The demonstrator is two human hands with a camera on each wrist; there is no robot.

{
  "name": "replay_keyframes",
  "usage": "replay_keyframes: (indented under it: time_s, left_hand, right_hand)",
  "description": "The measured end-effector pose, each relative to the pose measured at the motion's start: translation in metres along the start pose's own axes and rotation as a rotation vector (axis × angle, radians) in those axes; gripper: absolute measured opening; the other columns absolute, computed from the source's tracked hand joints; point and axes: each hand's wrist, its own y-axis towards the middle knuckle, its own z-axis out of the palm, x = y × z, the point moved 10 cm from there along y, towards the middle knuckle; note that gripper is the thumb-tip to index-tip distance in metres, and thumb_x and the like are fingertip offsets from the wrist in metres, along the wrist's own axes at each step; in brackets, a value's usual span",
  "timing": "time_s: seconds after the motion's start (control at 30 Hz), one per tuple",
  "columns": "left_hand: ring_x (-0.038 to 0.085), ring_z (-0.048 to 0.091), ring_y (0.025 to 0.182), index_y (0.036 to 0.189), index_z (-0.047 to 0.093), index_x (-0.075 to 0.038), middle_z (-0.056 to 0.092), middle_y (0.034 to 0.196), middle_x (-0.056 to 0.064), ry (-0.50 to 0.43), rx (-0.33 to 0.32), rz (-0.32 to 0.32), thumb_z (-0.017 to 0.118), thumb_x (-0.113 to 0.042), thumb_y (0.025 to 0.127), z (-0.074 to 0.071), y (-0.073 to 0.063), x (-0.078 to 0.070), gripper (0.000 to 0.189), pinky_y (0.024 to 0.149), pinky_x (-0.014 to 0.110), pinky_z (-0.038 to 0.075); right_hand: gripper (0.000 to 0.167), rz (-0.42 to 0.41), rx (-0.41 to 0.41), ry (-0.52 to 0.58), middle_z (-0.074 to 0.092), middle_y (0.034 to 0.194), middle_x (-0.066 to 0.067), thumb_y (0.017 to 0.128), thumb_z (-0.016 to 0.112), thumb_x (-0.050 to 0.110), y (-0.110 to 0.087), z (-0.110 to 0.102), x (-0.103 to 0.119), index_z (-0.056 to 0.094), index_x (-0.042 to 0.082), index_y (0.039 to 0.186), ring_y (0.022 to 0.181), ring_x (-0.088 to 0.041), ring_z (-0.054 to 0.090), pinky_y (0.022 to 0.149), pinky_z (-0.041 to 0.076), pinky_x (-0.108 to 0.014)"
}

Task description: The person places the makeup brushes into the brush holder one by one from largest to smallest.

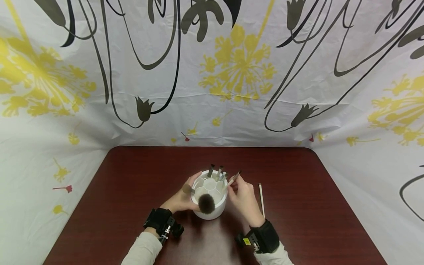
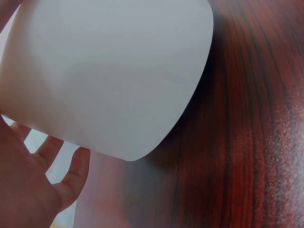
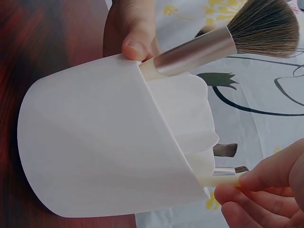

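A white makeup brush holder (image 1: 209,212), divided inside into petal-shaped compartments, stands on the table. My left hand (image 1: 179,201) grips it from the left, the thumb at the rim in the right wrist view and the fingers round the far side. At the right rim, my right hand (image 1: 244,198) pinches a slim makeup brush (image 3: 221,181) by its pale handle, whose lower end is inside the holder. A large fluffy brush (image 3: 266,29) leans out at the near side. Several small brushes (image 1: 211,171) stand at the back, and a tan-tipped brush (image 1: 187,188) at the left.
A thin pale-handled brush (image 1: 261,198) lies on the dark red-brown table (image 1: 298,206), just right of my right hand. Behind the table's far edge hangs a white cloth (image 1: 185,129) with yellow and grey floral prints.
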Motion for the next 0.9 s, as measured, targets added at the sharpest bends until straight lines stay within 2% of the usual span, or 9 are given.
replay_keyframes:
  time_s: [0.17,0.33,0.73,0.9]
  left_hand:
    - [0.041,0.032,0.121,0.137,0.019,0.012,0.031,0.133,0.031,-0.016,0.004,-0.006,0.085,-0.006,0.053,0.0003,0.0002,0.0009,0.108,0.098,0.048,0.030]
    - [0.041,0.034,0.120,0.136,0.020,0.013,0.033,0.131,0.032,0.003,-0.011,0.015,0.085,-0.006,0.051,-0.0006,0.0010,0.0000,0.108,0.098,0.046,0.031]
    - [0.042,0.031,0.122,0.137,0.019,0.011,0.031,0.133,0.032,-0.014,-0.003,-0.001,0.085,-0.005,0.051,0.0008,0.0010,0.0007,0.109,0.098,0.049,0.030]
    - [0.041,0.029,0.123,0.138,0.018,0.009,0.029,0.135,0.031,-0.030,0.007,-0.022,0.085,-0.005,0.053,0.0010,0.0006,0.0018,0.109,0.098,0.051,0.028]
  right_hand:
    - [0.021,0.001,0.021,0.011,0.064,0.079,-0.011,0.076,0.066,-0.004,-0.0017,0.0013,0.0011,0.056,0.000,0.093,0.068,-0.016,0.063,0.059,0.051,-0.025]
    - [0.021,-0.007,0.029,0.002,0.065,0.080,-0.010,0.075,0.066,-0.005,-0.0017,0.0043,-0.0001,0.056,0.000,0.093,0.070,-0.017,0.064,0.059,0.051,-0.025]
    - [0.019,-0.015,0.025,-0.022,0.064,0.080,-0.011,0.075,0.065,-0.005,-0.0026,0.0027,-0.0007,0.057,-0.003,0.093,0.070,-0.017,0.063,0.058,0.051,-0.026]
    - [0.017,-0.011,0.011,-0.026,0.065,0.079,-0.009,0.076,0.065,-0.005,-0.0032,-0.0028,-0.0047,0.059,0.000,0.092,0.069,-0.015,0.062,0.058,0.050,-0.026]
